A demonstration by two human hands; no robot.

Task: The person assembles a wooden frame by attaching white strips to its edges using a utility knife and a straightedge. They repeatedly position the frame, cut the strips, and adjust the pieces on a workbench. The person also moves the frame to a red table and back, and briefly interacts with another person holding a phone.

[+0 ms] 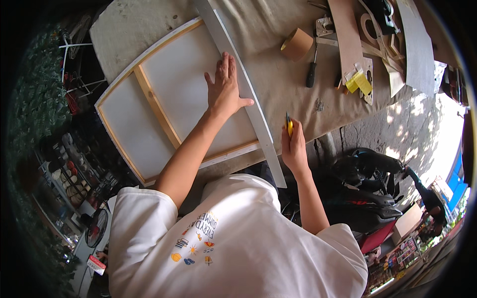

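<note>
A stretched canvas point(174, 64) lies face down on the table, with its wooden bars and crossbar point(156, 108) showing. Along its right side runs a long metal straightedge point(262, 130), which reaches past the table's near edge. My left hand point(224, 94) is open, fingers stretched out, pressing on the straightedge and the canvas back beside it. To the right of the straightedge, my right hand point(295, 149) is closed around a yellow utility knife point(289, 125). The knife's dark tip points away from me and appears apart from the straightedge.
A cloth point(268, 30) covers the table. At the right lie a tape roll point(297, 44), a screwdriver point(311, 72), a staple gun point(325, 26), a yellow packet point(358, 82), wooden strips and a grey board point(418, 49). A parked motorbike point(370, 169) stands beyond the table's right end.
</note>
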